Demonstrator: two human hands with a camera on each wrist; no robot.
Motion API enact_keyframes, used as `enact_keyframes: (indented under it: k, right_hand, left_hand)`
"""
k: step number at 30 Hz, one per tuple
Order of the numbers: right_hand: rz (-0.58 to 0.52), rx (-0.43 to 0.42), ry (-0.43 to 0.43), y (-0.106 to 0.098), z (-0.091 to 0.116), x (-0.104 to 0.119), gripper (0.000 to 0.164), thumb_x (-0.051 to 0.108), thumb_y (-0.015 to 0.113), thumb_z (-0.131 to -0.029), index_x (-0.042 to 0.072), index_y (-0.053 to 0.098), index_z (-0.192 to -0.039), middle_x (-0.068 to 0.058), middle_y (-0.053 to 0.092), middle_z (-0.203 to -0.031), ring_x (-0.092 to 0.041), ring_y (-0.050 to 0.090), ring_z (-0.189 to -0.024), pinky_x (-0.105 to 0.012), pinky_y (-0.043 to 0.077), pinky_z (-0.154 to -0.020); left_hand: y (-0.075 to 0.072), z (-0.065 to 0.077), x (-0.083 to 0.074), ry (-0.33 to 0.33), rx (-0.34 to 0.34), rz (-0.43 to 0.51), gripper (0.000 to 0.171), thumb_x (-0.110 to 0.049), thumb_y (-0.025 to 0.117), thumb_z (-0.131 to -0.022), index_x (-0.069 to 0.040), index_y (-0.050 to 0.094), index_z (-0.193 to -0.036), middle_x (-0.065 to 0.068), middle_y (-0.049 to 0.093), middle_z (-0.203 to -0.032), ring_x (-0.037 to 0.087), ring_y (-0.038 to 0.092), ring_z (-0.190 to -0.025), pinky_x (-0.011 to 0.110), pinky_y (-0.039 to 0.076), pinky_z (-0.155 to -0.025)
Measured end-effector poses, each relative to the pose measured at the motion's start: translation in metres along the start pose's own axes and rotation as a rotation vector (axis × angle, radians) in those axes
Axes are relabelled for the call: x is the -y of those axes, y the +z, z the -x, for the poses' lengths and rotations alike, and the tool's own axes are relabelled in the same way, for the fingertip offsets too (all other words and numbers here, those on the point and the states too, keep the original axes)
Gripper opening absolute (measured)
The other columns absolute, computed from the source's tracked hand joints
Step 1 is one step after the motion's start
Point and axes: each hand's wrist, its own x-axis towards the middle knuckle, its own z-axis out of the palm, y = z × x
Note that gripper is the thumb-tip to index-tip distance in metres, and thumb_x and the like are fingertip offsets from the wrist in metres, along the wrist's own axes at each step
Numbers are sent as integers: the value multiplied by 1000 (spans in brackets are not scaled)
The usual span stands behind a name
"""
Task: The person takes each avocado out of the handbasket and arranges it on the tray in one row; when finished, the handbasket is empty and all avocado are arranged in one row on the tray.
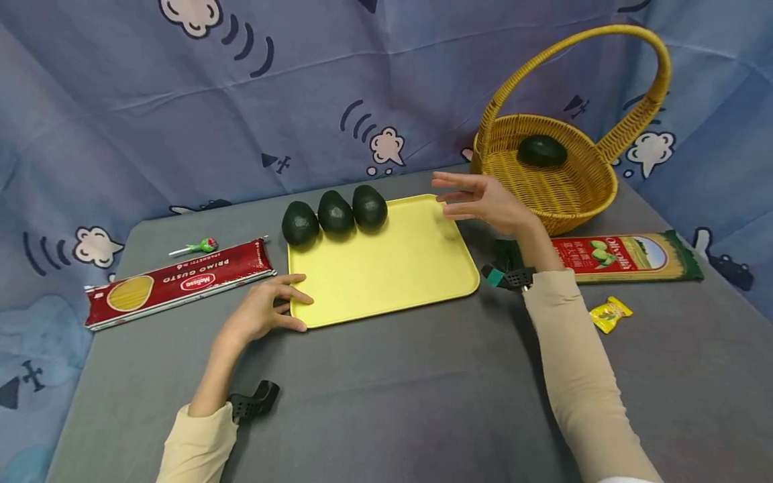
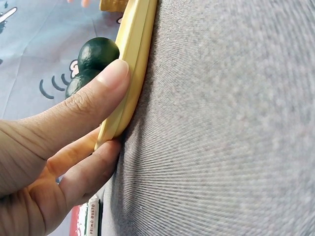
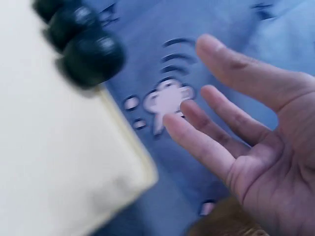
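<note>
A yellow tray (image 1: 386, 268) lies on the grey table, with three dark green avocados (image 1: 336, 215) in a row at its back left. My left hand (image 1: 266, 307) holds the tray's front left corner, thumb (image 2: 115, 76) on the front rim and fingers round the left side. Over the back right corner of the tray hovers my right hand (image 1: 486, 201), fingers spread and nothing in it. Just beyond it stands a yellow wicker basket (image 1: 558, 201) with a tall handle. Another avocado (image 1: 542, 151) lies inside the basket.
A red spaghetti pack (image 1: 181, 283) and a green lollipop (image 1: 196, 247) lie left of the tray. At the right are an Olivolia pasta pack (image 1: 628, 257), partly behind my right forearm, and a yellow wrapped candy (image 1: 610, 314). A patterned blue curtain (image 1: 338, 87) hangs behind.
</note>
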Motion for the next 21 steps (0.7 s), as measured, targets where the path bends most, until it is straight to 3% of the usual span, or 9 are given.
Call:
enact_keyframes:
  k: [4, 6, 13, 16, 19, 21]
  right_hand:
    - [-101, -71, -71, -19, 26, 18, 57, -9, 61, -89, 7, 48, -142, -6, 54, -136, -22, 57, -116, -29, 56, -84]
    - [-185, -128, -58, -28, 36, 27, 55, -9, 61, -89, 6, 50, -140, -7, 56, -133, -19, 60, -111, -30, 57, -83]
    - [-468, -449, 131, -62, 47, 45, 46, -5, 68, -84, 15, 65, -125, -4, 63, -114, -14, 64, -97, -32, 60, -73]
    - [-571, -593, 190, -75, 43, 44, 53, -4, 70, -83, 19, 62, -129, 0, 67, -99, -14, 67, -84, -31, 60, -66]
    - [-594, -726, 241, -86, 36, 39, 64, -1, 71, -83, 22, 52, -139, 2, 68, -95, -14, 68, -75, -28, 60, -60]
    - [-571, -813, 276, -91, 32, 35, 68, 2, 71, -83, 23, 47, -143, 5, 65, -103, -13, 66, -75, -25, 59, -58]
  left_hand:
    - [-2, -1, 1, 7, -5, 5, 34, -3, 83, -70, 4, 73, -101, 25, 48, -137, 41, 47, -125, 44, 53, -89]
    - [-3, -2, 1, 9, -8, 11, 34, -2, 83, -70, 4, 73, -101, 25, 48, -137, 41, 47, -125, 44, 53, -89]
    - [-5, -3, 1, 13, -13, 9, 33, -2, 83, -70, 4, 73, -100, 25, 48, -137, 40, 47, -124, 43, 53, -89]
    - [-4, -2, 1, 15, -11, 11, 33, -2, 83, -70, 4, 73, -100, 25, 48, -137, 40, 47, -125, 43, 54, -89]
    - [-2, -1, 2, 10, -8, 15, 33, -3, 84, -69, 3, 73, -100, 25, 49, -137, 41, 47, -124, 42, 54, -89]
    - [1, 0, 3, 4, -5, 23, 33, -2, 84, -68, 3, 73, -99, 25, 49, -136, 41, 48, -123, 42, 54, -89]
